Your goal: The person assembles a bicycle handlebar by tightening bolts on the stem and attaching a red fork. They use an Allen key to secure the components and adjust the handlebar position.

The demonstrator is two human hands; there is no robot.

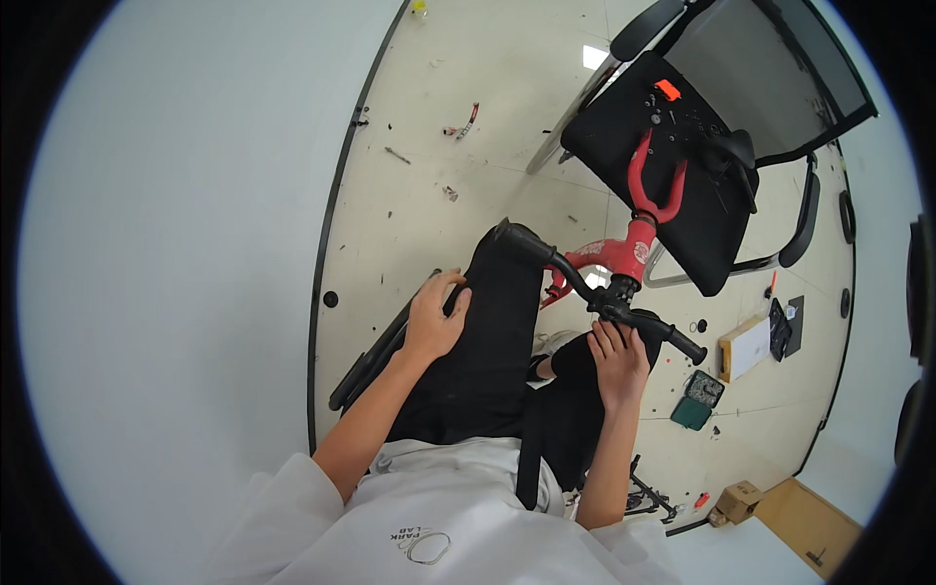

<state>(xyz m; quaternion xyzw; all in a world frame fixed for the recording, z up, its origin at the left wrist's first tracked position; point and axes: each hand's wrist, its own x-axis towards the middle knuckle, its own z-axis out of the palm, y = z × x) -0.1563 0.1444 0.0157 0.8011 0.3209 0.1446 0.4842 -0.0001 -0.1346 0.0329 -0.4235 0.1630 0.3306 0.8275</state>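
A small red bike frame (616,255) with its red fork (665,210) pointing away from me lies in front of my knees. Its black handlebar (575,281) reaches across my lap, the left grip over my left thigh. My right hand (617,366) rests on my right thigh just under the handlebar stem (614,300), fingers stretched out; whether the fingertips touch the bar I cannot tell. On the outer side of my left thigh lies my left hand (436,320), empty, thumb and fingers apart.
Ahead stands a chair with a black seat (609,122) bearing small loose parts and an orange item (668,90). On the floor at right are an open green case (692,413), a white-topped box (745,349) and a cardboard box (739,500). A wall (195,292) runs along the left.
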